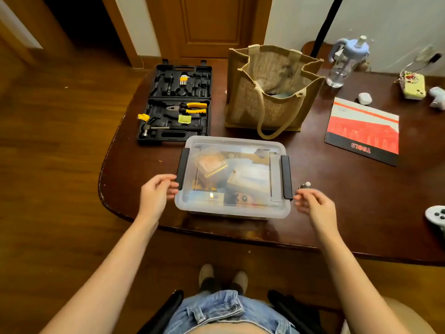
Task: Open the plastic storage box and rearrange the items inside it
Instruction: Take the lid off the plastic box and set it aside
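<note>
A clear plastic storage box [240, 143] stands near the front edge of the dark wooden table [349, 213], lid on. Its black side latches, left [183, 165] and right [286, 175], lie flat against the lid. Through the lid I see a gold-edged orange case [212, 163], a beige carton [248, 179] and other small items. My left hand [156, 194] is at the left latch, loosely curved fingertips touching its lower end. My right hand [315, 203] hovers just right of the right latch, fingers relaxed and holding nothing.
An open black tool case [178, 102] with yellow pliers lies behind the box on the left. A jute bag [272, 92] stands behind it. A red TOOLS booklet [363, 131], water bottle [344, 61], phone [413, 85], white controller [435, 215] and a small metal piece [304, 185] lie to the right.
</note>
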### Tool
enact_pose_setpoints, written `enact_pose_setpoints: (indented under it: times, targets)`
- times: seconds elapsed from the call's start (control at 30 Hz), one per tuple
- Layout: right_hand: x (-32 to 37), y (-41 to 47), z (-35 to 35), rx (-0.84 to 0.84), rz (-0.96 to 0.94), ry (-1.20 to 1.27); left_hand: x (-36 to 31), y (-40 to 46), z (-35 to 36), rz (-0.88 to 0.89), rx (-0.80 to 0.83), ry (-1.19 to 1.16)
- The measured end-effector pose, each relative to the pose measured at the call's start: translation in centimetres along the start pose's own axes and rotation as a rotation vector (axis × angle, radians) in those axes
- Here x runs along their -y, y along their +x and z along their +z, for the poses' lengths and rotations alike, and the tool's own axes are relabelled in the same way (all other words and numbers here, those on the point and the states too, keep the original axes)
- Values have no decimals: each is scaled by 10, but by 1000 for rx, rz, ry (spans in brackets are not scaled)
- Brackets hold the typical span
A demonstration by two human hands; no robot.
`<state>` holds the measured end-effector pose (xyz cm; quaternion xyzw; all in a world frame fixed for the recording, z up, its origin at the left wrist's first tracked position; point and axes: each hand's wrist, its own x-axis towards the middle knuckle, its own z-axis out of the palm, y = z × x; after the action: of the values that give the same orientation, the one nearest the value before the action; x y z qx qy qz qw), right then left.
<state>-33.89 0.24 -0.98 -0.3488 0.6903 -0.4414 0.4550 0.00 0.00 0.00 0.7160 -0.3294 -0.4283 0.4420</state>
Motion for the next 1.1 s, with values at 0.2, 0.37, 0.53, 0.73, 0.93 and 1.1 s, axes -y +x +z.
enact_pose_setpoints:
  times: [0.2,0.37,0.53,0.73,0.93,1.1]
  targets:
    - [4,38,26,-59,-42,-305,-3,44,27,61,-69,394]
    - [-6,55,41,-8,70,-566,12,62,37,-8,-2,686]
    - [-7,55,45,-24,-65,-704,15,64,33,81,-53,830]
    - [-13,60,28,75,-3,-552,20,76,16,26,34,638]
    - [-21,60,21,-94,160,-322,27,80,8,-103,147,395]
    - [-14,47,32,-152,-18,-418,19,68,20,77,50,489]
